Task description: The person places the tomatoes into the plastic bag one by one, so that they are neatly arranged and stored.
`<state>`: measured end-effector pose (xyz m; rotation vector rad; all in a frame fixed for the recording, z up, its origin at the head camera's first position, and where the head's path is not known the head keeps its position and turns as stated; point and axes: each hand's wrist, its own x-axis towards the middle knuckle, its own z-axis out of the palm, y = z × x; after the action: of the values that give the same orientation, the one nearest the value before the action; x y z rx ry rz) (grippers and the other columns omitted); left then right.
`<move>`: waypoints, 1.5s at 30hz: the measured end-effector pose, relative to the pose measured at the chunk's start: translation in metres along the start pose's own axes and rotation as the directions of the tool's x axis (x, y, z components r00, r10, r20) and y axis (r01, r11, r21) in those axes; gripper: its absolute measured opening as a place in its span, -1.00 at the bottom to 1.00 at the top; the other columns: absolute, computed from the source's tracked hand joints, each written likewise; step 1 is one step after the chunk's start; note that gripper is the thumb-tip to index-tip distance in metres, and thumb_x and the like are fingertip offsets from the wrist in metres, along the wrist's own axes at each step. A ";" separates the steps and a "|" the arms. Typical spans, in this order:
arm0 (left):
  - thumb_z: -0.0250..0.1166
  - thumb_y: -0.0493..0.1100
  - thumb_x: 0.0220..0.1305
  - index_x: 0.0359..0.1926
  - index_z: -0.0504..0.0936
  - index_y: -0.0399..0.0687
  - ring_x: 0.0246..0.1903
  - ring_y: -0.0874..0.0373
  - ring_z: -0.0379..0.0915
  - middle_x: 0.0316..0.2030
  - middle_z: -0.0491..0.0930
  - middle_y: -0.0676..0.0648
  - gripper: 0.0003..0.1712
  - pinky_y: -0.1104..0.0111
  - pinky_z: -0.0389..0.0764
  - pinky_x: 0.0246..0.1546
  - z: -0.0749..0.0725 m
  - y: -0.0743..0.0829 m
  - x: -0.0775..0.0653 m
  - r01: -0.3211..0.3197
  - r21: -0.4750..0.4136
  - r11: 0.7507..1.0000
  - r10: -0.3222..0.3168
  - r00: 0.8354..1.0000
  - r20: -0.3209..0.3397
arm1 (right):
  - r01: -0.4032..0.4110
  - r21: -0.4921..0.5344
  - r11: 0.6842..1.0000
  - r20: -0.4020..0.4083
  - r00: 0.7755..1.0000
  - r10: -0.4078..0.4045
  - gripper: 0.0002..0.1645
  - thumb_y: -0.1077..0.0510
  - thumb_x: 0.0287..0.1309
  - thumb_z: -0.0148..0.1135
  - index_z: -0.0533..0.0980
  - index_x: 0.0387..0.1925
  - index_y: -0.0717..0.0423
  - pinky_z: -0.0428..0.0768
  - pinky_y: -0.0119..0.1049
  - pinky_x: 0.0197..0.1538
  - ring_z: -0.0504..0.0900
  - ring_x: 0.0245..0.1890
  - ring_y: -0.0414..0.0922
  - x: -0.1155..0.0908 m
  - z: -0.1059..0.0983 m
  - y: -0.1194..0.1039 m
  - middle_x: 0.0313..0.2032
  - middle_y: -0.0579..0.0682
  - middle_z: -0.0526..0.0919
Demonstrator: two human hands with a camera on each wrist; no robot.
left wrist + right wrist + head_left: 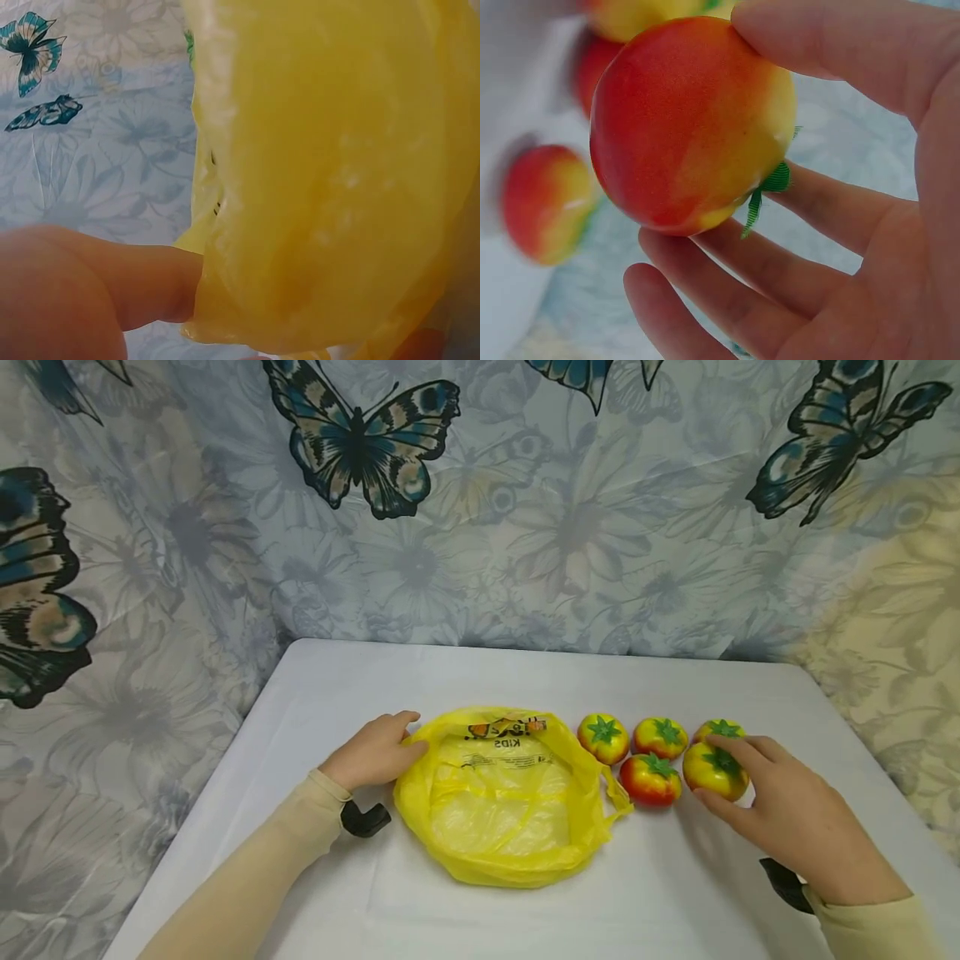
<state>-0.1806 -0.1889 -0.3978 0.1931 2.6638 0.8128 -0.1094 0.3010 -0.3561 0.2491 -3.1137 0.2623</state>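
A yellow plastic bag (pixel 517 875) with dark print stands with its mouth open and its rim spread in a wide ring. My left hand (pixel 378 749) is at its left side, pinching the rim with the thumb lying over the edge. In the left wrist view the bag's yellow wall (pixel 322 165) fills most of the picture and hides most of the fingers. My right hand (pixel 798 806) grips a red-and-yellow toy tomato (pixel 682 127) with a green leafy top. The thumb (pixel 817 34) presses one side and fingertips support the other.
Several more toy tomatoes sit between the bag and my right hand, among them a redder one (pixel 649 781) beside the bag's loose handle (pixel 617 793). One tomato (pixel 720 728) is partly behind the right hand. A white-covered table (pixel 420 677) meets butterfly-patterned cloth behind.
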 end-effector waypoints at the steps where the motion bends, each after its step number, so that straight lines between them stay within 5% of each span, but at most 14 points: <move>1: 0.12 0.10 0.61 0.65 0.28 -0.15 0.38 -0.22 0.50 0.40 0.53 -0.33 -0.24 -0.14 0.51 0.40 -0.001 0.001 0.001 0.001 -0.002 1.000 -0.001 1.000 -0.002 | 0.011 0.008 1.000 -0.019 1.000 -0.010 0.00 -0.21 0.19 0.60 0.42 0.49 0.17 0.69 0.33 -0.19 0.70 -0.06 0.38 0.002 -0.003 -0.006 0.25 0.49 0.51; 14: 0.13 0.09 0.63 0.65 0.27 -0.16 0.38 -0.21 0.51 0.42 0.51 -0.33 -0.24 -0.11 0.54 0.39 -0.003 -0.002 0.003 0.015 -0.006 1.000 -0.015 1.000 -0.008 | 0.229 0.145 0.962 -0.062 0.973 -0.222 -0.18 -0.15 0.33 0.51 0.45 0.50 -0.02 0.72 0.22 0.10 0.72 0.10 0.17 0.051 0.000 -0.117 0.31 0.17 0.58; 26: 0.14 0.08 0.62 0.64 0.31 -0.15 0.38 -0.20 0.51 0.42 0.51 -0.33 -0.26 -0.12 0.53 0.41 -0.006 -0.001 0.000 0.014 -0.007 1.000 -0.015 1.000 -0.024 | 0.437 0.202 0.876 -0.098 0.899 -0.426 -0.21 -0.13 0.26 0.57 0.53 0.43 0.01 0.77 -0.01 0.13 0.73 0.05 -0.03 0.089 0.021 -0.213 0.25 0.04 0.64; 36: 0.17 0.09 0.60 0.60 0.38 -0.15 0.32 -0.17 0.56 0.38 0.54 -0.32 -0.28 -0.09 0.58 0.38 -0.001 -0.002 0.001 0.003 -0.002 1.000 -0.003 0.999 -0.032 | 0.422 0.189 0.887 -0.004 0.903 -0.429 -0.22 -0.14 0.25 0.56 0.51 0.40 0.01 0.77 -0.01 0.14 0.75 0.01 -0.04 0.095 0.046 -0.236 0.27 0.03 0.65; 45: 0.19 0.10 0.58 0.60 0.38 -0.15 0.32 -0.19 0.56 0.37 0.54 -0.32 -0.27 -0.10 0.59 0.37 0.001 -0.001 0.000 0.009 0.001 1.000 -0.009 0.999 -0.043 | 0.401 0.178 0.899 0.027 0.911 -0.412 -0.24 -0.12 0.23 0.59 0.52 0.36 0.03 0.76 -0.03 0.13 0.72 -0.03 -0.06 0.099 0.062 -0.236 0.20 0.05 0.67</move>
<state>-0.1804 -0.1891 -0.3987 0.1659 2.7032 0.8213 -0.1696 0.0455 -0.3760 0.9139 -2.9990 0.5160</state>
